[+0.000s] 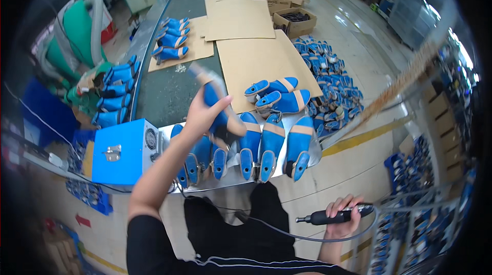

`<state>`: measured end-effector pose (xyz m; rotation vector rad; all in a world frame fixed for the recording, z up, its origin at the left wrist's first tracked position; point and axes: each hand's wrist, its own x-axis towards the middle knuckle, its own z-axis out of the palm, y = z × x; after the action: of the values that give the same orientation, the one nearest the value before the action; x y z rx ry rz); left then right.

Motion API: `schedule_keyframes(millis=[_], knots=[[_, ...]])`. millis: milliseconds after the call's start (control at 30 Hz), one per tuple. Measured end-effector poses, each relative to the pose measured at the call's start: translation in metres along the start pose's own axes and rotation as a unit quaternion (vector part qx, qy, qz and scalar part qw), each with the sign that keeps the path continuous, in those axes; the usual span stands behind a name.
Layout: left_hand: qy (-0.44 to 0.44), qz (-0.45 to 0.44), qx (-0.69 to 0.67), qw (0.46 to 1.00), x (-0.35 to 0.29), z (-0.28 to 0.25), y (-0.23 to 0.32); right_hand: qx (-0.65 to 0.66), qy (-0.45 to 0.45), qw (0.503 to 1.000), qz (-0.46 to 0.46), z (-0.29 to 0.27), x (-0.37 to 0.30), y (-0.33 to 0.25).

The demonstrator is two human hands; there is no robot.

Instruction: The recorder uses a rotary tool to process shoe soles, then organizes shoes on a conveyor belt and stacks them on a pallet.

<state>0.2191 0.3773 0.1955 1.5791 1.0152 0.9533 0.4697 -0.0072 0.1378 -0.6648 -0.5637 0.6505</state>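
Note:
My left hand [201, 116] is closed round a blue shoe last [211, 94] with a pale sole side, raised over the near end of the bench and slightly blurred. In my right hand [342, 228], out to the lower right, is a black pen-shaped electric tool [324, 217] with a metal tip and a grey cord. Below the held last, several blue lasts with beige straps [249, 139] stand in a row along the bench's near edge. Two more strapped lasts [293, 102] lie on a cardboard sheet [241, 65] behind that row.
A blue metal box [120, 152] with a fan grille stands at the bench's left. More lasts sit along the left rail [113, 103] and on cardboard farther up the green belt [171, 96]. A heap of lasts [333, 85] and open cartons [294, 23] are on the right.

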Motion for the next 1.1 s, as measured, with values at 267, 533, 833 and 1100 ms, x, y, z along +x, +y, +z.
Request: schedule_keyframes(millis=[267,533,833,1100], knots=[[-0.085,0.251,0.673,0.690,0.252,0.122,-0.091,-0.062,0.016,0.998,0.001,0.059,0.047,-0.061],[-0.274,0.112,0.673,0.678,0.305,0.212,-0.101,-0.099,0.026,0.995,-0.011,0.073,0.087,-0.111],[-0.207,0.020,0.526,0.824,0.282,0.119,-0.096,-0.037,-0.002,0.999,0.035,0.117,0.139,-0.118],[-0.137,0.030,0.338,0.931,0.245,-0.004,-0.145,-0.031,-0.195,0.977,0.076,0.151,0.187,-0.052]])
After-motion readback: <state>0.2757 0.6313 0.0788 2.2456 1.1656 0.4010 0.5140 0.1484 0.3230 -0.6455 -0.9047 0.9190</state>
